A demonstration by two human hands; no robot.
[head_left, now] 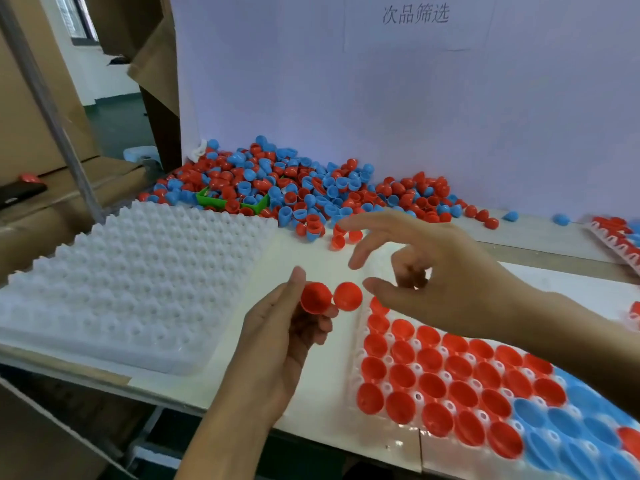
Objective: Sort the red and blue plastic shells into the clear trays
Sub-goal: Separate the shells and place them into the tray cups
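Left-hand grip first: the left hand (277,341) comes up from the bottom edge with its thumb raised and its fingers curled, pinching a red plastic half-shell (316,298) near the middle of the view. A second red half-shell (348,296) sits right against the first one, touching it on its right side; whether the fingers hold that one too, I cannot tell.

Far left now, an empty clear plastic tray with rows of raised bumps (138,282) lies flat on the white tabletop (322,393), well apart from the hand. Behind it, a small green box (211,201) is half buried in the big loose pile of red and blue plastic shells (304,188), which is heaped against the pale backboard (381,98) and stretches across the far side of the tabletop. A few stray red shells (343,235) lie just in front of the pile.

Moving right, the right hand (443,271) hovers above the tabletop, palm down, fingers spread and loose, holding nothing, with its thumb tip near the second red half-shell but not touching it. Below that hand lies a partly filled clear tray (391,445): red shells (429,379) sit open side up in its pockets in neat rows, and blue shells (571,424) fill the pockets at its right end. At the far right edge, another tray holding red shells (620,237) is just visible.
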